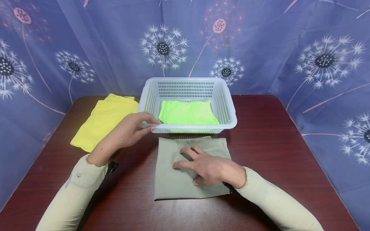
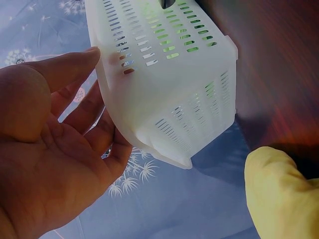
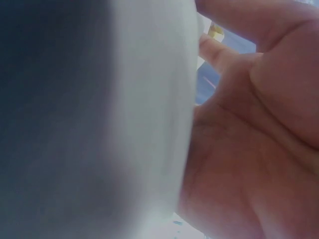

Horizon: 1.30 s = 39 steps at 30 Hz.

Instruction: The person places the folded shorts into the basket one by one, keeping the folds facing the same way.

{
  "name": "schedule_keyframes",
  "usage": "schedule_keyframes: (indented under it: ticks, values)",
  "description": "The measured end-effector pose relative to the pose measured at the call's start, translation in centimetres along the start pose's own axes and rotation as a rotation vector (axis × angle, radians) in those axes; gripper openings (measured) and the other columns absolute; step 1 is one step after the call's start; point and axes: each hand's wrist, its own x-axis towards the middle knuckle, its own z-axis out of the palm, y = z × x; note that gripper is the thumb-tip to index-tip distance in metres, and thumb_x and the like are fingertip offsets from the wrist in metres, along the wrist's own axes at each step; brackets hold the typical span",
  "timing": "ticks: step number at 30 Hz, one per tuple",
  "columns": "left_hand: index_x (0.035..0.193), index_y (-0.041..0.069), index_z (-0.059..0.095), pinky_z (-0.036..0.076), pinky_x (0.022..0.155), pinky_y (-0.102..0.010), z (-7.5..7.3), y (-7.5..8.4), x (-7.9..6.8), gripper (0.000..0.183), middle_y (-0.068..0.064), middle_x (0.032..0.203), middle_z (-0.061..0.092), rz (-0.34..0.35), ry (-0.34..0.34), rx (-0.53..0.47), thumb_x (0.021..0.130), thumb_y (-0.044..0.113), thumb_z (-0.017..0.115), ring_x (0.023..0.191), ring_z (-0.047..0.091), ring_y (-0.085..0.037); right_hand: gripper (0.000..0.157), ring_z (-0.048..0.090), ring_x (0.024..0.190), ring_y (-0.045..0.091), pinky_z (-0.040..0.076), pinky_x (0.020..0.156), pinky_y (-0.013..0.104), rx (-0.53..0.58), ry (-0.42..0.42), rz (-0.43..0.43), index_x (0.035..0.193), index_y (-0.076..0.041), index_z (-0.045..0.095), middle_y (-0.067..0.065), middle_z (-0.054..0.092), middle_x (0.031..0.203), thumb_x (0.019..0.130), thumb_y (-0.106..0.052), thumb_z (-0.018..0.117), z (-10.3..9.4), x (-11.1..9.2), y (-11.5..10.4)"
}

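A white plastic basket (image 1: 188,128) with slotted walls stands at the back of the table, and a folded bright green cloth (image 1: 188,112) lies inside it. At its front left corner my left hand (image 1: 128,130) pinches the rim; in the left wrist view the thumb (image 2: 75,64) presses the outer wall while the fingers reach over the edge. Just in front of the basket, a folded grey-green cloth (image 1: 176,184) lies flat. My right hand (image 1: 209,168) rests on this cloth with fingers spread and slightly bent. The right wrist view is mostly blocked by pale, blurred fabric.
To the left of the basket lies a folded yellow cloth (image 1: 101,123), partly behind the left hand. The dark red wooden table (image 1: 268,144) reaches back to a blue curtain (image 1: 115,38) with a dandelion print, which hangs around its back and sides.
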Motion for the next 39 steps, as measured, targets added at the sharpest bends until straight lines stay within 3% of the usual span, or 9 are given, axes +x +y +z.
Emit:
schedule_keyframes:
  ticks: [23, 39]
  values:
    - [0.121, 0.013, 0.077, 0.061, 0.094, -0.046, -0.1, 0.2, -0.1, 0.024, -0.002, 0.12, 0.075, -0.004, 0.001, -0.015, 0.099, 0.004, 0.073, 0.114, 0.071, -0.022, 0.079, 0.032, 0.144, 0.034, 0.048, 0.11, 0.043, 0.021, 0.037, -0.055, 0.155, -0.034, 0.047, 0.012, 0.031, 0.163, 0.088, -0.028, 0.089, 0.1, 0.7, -0.1]
    - [0.119, 0.013, 0.078, 0.061, 0.094, -0.044, 0.1, 0.0, -0.1, 0.023, -0.001, 0.119, 0.076, 0.041, 0.023, 0.006, 0.099, 0.003, 0.074, 0.115, 0.07, -0.021, 0.076, 0.028, 0.148, 0.032, 0.051, 0.106, 0.042, 0.104, 0.085, -0.114, 0.157, -0.034, 0.05, 0.011, 0.031, 0.165, 0.09, -0.028, 0.087, 0.4, 0.2, 1.0]
